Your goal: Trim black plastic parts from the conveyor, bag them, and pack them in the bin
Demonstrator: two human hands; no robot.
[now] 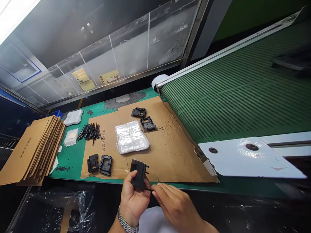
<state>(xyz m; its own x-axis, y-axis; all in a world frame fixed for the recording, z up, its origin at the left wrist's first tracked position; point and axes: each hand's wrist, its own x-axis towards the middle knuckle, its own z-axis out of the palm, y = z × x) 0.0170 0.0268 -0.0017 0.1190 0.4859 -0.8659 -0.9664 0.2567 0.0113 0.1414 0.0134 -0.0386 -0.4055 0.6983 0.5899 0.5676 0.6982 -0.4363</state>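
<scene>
- Your left hand (134, 198) is closed around a black plastic part (139, 174). It holds the part upright at the near edge of the desk (70, 163), thumb on the part's left side.
- Your right hand (173, 203) meets it from the right. Its fingertips (155, 189) are pinched on a thin black pin (148, 188) that touches the part's lower right corner.
- A metal wristwatch (126, 224) sits on your left wrist.
- The held part hangs just above the near edge of a flat cardboard sheet (170, 152) spread over the green desk.
- Just left of your hands, two more black parts (100, 163) lie side by side on the cardboard's near left corner.
- Farther off, in the middle of the sheet, rests a stack of clear plastic bags (131, 137).
- Beyond the bags, two other black pieces (143, 118) lie close together at the far side.
- A loose pile of black pins (89, 132) is left of the bags, straddling the cardboard's left edge.
- Two small white packets (72, 126) lie on the bare green mat, left of the pins.
- A pile of folded brown cartons (31, 149) fills the far left end of the desk.
- To the right, a green conveyor belt (243, 97) slopes away, with a white plate (250, 160) at its near side.
</scene>
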